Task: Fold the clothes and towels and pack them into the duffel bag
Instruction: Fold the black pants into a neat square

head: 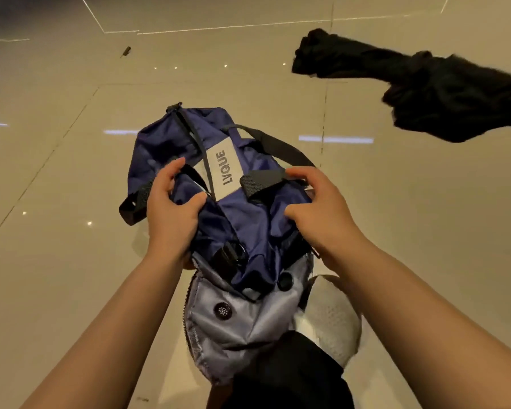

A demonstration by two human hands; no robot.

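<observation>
A navy duffel bag (242,219) with a grey "LVQUE" panel and black straps lies crumpled on the shiny tiled floor in the middle of the view. Its near end is unzipped and shows a grey lining (219,323). My left hand (171,208) grips the bag's left side, thumb pressed into the fabric. My right hand (316,208) holds the right side, fingers over a black strap (263,180). A black garment (419,87) lies stretched out on the floor at the upper right, apart from the bag.
A grey mesh shoe (334,317) and a black trouser leg (289,376) are just below the bag. A small dark object (126,51) lies on the floor at the far upper left. Beige glossy tiles surround the bag.
</observation>
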